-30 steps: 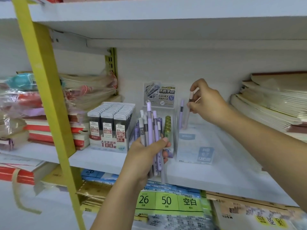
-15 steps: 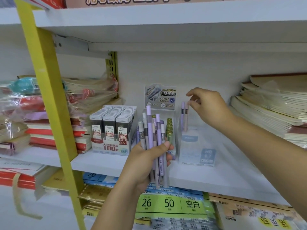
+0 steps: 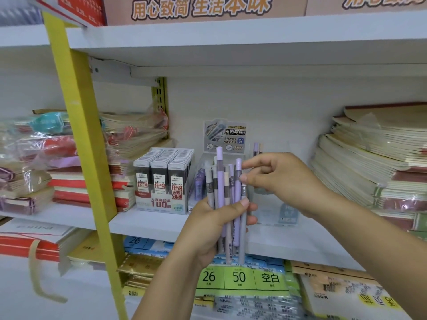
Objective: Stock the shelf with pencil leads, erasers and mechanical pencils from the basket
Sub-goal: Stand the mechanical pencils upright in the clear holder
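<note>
My left hand grips a bundle of purple and grey mechanical pencils, held upright in front of the white shelf. My right hand pinches the top of one purple pencil in that bundle between thumb and forefinger. Behind my hands a clear display box holds two pencils standing at its back. A box of 0.5 HB pencil leads sits to the left, with a lead display tray and its header card beside it. No basket is in view.
Stacks of wrapped notebooks fill the shelf's left side, more stacked notebooks the right. A yellow upright post crosses the left foreground. Paper packs with green labels lie on the shelf below. The shelf above hangs low.
My right hand let go of a pencil in the clear box and came back to the bundle, taking hold of another pencil. The view tilted upward slightly.
</note>
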